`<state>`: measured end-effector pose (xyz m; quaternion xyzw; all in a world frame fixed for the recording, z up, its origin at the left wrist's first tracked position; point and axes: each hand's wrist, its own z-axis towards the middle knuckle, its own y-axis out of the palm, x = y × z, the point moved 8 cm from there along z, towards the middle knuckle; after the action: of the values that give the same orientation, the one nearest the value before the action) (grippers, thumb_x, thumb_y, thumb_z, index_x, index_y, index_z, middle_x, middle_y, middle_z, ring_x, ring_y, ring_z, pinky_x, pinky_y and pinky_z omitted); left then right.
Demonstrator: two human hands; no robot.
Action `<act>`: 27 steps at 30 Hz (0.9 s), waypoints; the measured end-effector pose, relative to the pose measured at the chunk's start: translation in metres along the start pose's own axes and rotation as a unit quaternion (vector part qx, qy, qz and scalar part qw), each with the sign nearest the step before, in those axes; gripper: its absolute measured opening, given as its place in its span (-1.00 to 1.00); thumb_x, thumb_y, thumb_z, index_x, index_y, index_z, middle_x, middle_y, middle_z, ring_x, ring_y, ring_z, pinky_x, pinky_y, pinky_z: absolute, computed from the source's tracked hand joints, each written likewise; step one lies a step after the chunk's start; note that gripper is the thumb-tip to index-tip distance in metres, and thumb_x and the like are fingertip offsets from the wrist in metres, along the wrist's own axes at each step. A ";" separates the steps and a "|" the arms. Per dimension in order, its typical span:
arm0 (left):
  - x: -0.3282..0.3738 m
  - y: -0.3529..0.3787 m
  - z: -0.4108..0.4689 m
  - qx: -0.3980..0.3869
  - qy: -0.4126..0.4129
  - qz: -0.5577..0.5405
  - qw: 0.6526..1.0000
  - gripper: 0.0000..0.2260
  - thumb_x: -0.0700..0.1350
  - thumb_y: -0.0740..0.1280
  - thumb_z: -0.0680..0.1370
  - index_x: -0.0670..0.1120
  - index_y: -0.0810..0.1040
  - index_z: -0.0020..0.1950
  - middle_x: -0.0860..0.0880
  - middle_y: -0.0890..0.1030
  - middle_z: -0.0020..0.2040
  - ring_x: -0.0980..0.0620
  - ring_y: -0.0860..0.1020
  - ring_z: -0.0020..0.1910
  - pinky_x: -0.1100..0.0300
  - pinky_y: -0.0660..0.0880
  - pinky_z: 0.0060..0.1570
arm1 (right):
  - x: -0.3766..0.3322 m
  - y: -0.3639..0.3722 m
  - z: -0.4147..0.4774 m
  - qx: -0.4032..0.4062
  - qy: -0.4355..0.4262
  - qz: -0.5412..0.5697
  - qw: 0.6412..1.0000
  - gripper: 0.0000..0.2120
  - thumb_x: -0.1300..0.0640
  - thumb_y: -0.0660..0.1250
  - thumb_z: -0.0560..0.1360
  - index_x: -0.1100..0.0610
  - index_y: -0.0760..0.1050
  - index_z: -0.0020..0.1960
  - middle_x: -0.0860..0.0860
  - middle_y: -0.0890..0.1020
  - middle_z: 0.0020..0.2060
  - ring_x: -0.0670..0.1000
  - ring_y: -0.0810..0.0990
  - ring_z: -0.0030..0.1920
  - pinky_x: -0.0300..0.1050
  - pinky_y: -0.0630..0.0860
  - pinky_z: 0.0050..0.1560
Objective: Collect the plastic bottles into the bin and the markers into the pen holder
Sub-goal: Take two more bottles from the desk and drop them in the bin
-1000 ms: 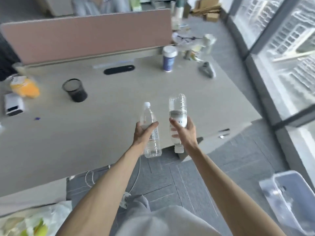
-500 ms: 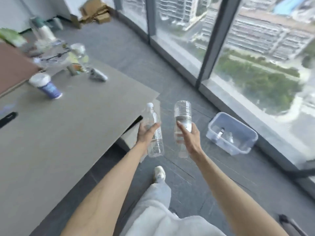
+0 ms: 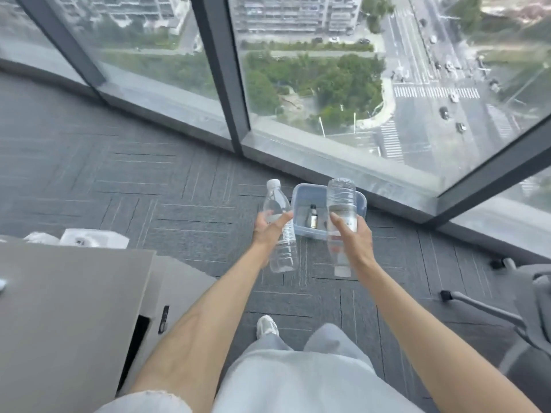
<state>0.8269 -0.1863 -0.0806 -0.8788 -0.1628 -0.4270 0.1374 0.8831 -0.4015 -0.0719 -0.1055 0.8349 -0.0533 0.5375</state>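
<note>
The desk (image 3: 68, 308) had slid to the far left edge of the view. A second before it had filled the view, with the pen holder standing on it. The person had turned away from it toward the window, and the holder was no longer in sight.

The left hand (image 3: 269, 228) gripped a clear bottle (image 3: 284, 254) round its middle, white cap up, fingers and thumb wrapped round the label, just as it had a second earlier.

Between the two bottles lay the bin (image 3: 308, 233), on the carpet near the window frame. It had been off at the right edge and now sat straight ahead. A small dark-capped bottle (image 3: 312, 217) already lay inside it.

The right hand (image 3: 353, 238) held a second, wider bottle (image 3: 341, 198) upside down, cap toward the floor, fingers curled round its labelled part. Part of a grey chair (image 3: 533, 296) showed at the far right.

Both bottles were held in the air on the near side of the bin, neither inside it. The turn seemed to line them up for dropping in, so the bottle step looked close to done. The markers would still need a trip back.
</note>
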 end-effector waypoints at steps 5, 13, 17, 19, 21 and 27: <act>0.026 0.066 0.065 -0.033 -0.026 0.060 0.997 -0.36 0.19 0.44 0.41 -0.02 0.31 0.38 -0.10 0.46 0.27 -0.10 0.49 0.19 0.01 0.45 0.16 | 0.008 -0.030 0.067 0.045 0.049 0.030 0.997 -0.49 -0.26 0.44 0.39 0.00 0.47 0.21 -0.01 0.65 0.01 0.02 0.68 -0.05 0.10 0.64 0.02; 0.045 0.154 0.167 -0.015 -0.040 0.103 0.994 -0.36 0.21 0.44 0.39 -0.01 0.33 0.37 -0.06 0.48 0.19 -0.07 0.52 0.13 0.05 0.46 0.08 | 0.024 -0.059 0.191 0.016 0.077 0.022 0.997 -0.52 -0.20 0.44 0.42 0.02 0.47 0.22 -0.04 0.64 0.03 -0.02 0.68 -0.04 0.01 0.63 -0.01; 0.032 0.175 0.210 -0.010 -0.065 0.114 0.991 -0.40 0.14 0.46 0.42 -0.07 0.36 0.35 -0.05 0.50 0.11 0.00 0.51 0.01 0.14 0.45 -0.11 | 0.056 -0.070 0.237 0.013 0.116 0.025 0.993 -0.57 -0.10 0.44 0.42 0.05 0.49 0.21 0.01 0.65 0.02 0.02 0.67 -0.02 0.00 0.62 -0.07; 0.022 0.184 0.235 -0.010 -0.076 0.119 0.990 -0.40 0.14 0.46 0.41 -0.08 0.36 0.34 -0.04 0.50 0.06 0.03 0.50 -0.06 0.16 0.45 -0.14 | 0.075 -0.072 0.256 0.020 0.134 0.018 0.991 -0.62 -0.05 0.42 0.47 0.06 0.48 0.23 0.03 0.64 0.04 -0.03 0.64 -0.06 -0.14 0.53 -0.17; 0.005 0.195 0.263 -0.018 -0.088 0.129 0.988 -0.38 0.16 0.46 0.40 -0.06 0.35 0.34 -0.07 0.50 0.13 -0.02 0.51 0.02 0.11 0.47 -0.05 | 0.100 -0.069 0.277 0.024 0.156 0.015 0.987 -0.63 -0.05 0.40 0.48 0.05 0.48 0.23 0.02 0.64 0.04 -0.06 0.64 -0.06 -0.16 0.51 -0.17; -0.067 0.228 0.359 -0.045 -0.099 0.177 0.978 -0.42 0.18 0.46 0.40 -0.02 0.35 0.30 -0.04 0.47 0.17 -0.08 0.52 0.12 0.02 0.47 0.11 | 0.185 -0.043 0.352 0.035 0.179 -0.033 0.983 -0.59 -0.19 0.39 0.43 0.01 0.49 0.18 -0.07 0.64 -0.03 -0.01 0.64 0.01 0.03 0.57 0.05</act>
<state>1.1326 -0.2681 -0.3718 -0.9368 0.0014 -0.3141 0.1544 1.1338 -0.4778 -0.3742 -0.1028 0.9112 -0.1179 0.3810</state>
